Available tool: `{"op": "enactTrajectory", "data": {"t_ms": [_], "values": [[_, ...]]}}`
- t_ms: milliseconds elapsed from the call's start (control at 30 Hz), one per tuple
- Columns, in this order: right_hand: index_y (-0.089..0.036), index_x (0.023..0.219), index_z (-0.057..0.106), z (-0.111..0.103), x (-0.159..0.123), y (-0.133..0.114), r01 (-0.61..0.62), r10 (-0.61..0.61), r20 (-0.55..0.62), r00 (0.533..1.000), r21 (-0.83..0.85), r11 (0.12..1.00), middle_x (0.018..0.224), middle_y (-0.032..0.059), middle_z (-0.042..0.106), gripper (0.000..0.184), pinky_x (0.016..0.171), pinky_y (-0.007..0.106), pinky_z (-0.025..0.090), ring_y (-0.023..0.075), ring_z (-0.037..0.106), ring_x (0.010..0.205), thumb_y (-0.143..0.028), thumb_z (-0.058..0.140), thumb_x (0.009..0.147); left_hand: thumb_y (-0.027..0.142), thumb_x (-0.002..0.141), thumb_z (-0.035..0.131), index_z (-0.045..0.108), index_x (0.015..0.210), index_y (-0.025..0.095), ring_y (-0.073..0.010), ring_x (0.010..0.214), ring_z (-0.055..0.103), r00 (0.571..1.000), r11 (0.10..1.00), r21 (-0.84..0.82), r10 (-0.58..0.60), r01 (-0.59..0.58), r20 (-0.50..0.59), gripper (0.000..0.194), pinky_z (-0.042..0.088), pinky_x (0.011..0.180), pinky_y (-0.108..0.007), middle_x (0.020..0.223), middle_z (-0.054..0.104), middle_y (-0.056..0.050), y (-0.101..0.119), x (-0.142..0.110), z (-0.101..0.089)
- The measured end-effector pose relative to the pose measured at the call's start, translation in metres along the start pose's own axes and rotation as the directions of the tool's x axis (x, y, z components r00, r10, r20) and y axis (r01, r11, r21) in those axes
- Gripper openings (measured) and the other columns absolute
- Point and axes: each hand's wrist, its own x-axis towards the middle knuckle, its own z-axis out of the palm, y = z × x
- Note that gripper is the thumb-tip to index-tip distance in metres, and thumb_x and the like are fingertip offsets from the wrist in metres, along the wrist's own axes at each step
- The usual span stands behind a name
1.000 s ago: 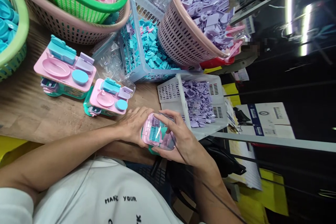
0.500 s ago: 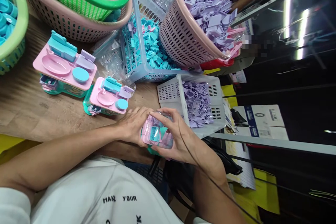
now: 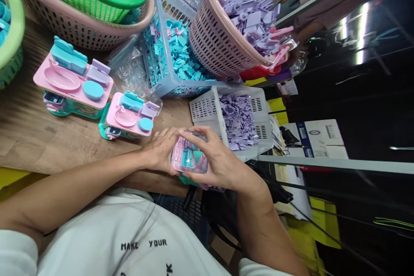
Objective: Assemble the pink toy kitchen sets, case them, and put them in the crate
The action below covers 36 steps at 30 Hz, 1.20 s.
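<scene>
Between both hands, near the table's front edge, is a toy kitchen set (image 3: 186,158) in pink, blue and teal with a clear plastic cover over its top. My left hand (image 3: 161,148) grips its left side. From the right, my right hand (image 3: 220,159) closes round the cover, thumb and fingers on opposite edges. My palms and fingers hide part of the toy. Just left of my left hand stand two similar toy kitchens, a small one (image 3: 126,116) and a larger one (image 3: 73,79), each with a pink top and teal base.
Behind stand a clear crate (image 3: 168,88) of blue parts and a pink basket (image 3: 220,43) heaped with purple parts. A white basket (image 3: 207,112) of small purple pieces is right of my hands. Green basket (image 3: 106,2) holds pink parts. Clear plastic covers (image 3: 129,69) lie near the crate.
The view has shifted slightly, so the table's contents sit a little further left. Both hands keep hold of the covered toy kitchen. The person's arm at the upper right has moved.
</scene>
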Motion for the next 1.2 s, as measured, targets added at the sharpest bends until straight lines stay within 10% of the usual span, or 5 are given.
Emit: {"op": "enactTrajectory", "data": {"t_ms": [433,633,800,967,1200], "values": [[-0.032,0.151,0.034,0.041,-0.007,0.017,-0.083,0.073,-0.163,0.984,-0.055,0.995,0.141,0.0141,0.042,0.091,0.101,0.055,0.047,0.0356,0.047,0.131,-0.044,0.079,0.072,0.056,0.053,0.088,0.014,0.156,0.020,-0.0431,0.144,0.032,0.999,0.997,0.070,0.033,-0.035,0.034,0.132,0.032,0.114,-0.065,0.155,0.033,-0.024,-0.017,0.002,-0.004],[-0.026,0.153,0.035,0.024,0.013,0.059,-0.272,0.210,-0.284,0.935,-0.198,0.942,0.144,0.0199,0.046,0.092,0.094,0.059,0.047,0.0412,0.048,0.128,-0.054,0.075,0.074,0.027,0.082,0.064,0.026,0.152,0.012,-0.0371,0.135,0.045,0.997,0.932,0.357,0.077,-0.065,-0.019,0.081,0.043,0.106,-0.059,0.148,0.043,-0.025,0.012,-0.010,-0.008],[-0.016,0.143,0.048,0.011,0.035,0.034,-0.265,0.094,-0.425,0.900,-0.363,0.893,0.154,0.0222,0.040,0.065,0.100,0.057,0.041,0.0419,0.039,0.134,-0.038,0.068,0.085,0.025,0.094,0.052,0.058,0.127,0.018,-0.0277,0.118,0.055,0.938,0.733,0.667,0.312,-0.136,-0.151,0.035,0.047,0.102,-0.048,0.130,0.061,-0.014,0.065,-0.036,-0.067],[-0.012,0.143,0.048,0.029,0.085,-0.042,-0.155,0.076,-0.312,0.947,-0.237,0.959,0.143,0.0197,0.053,0.051,0.098,0.047,0.042,0.0334,0.046,0.127,-0.013,0.042,0.093,0.045,0.093,0.055,0.046,0.141,0.011,-0.0339,0.123,0.050,0.919,0.562,0.810,0.211,0.165,-0.334,0.060,0.042,0.105,-0.053,0.133,0.055,-0.021,0.066,-0.044,-0.146],[-0.017,0.104,0.065,0.073,0.111,-0.041,-0.175,0.318,-0.392,0.863,0.359,0.917,0.109,0.0139,0.070,0.025,0.099,0.046,0.045,0.0278,0.057,0.112,-0.016,0.041,0.094,0.043,0.096,0.048,0.043,0.144,0.005,-0.0326,0.110,0.058,0.970,0.453,0.865,-0.001,0.216,-0.242,0.061,0.048,0.097,-0.046,0.118,0.062,-0.020,0.058,-0.052,-0.146]]}}
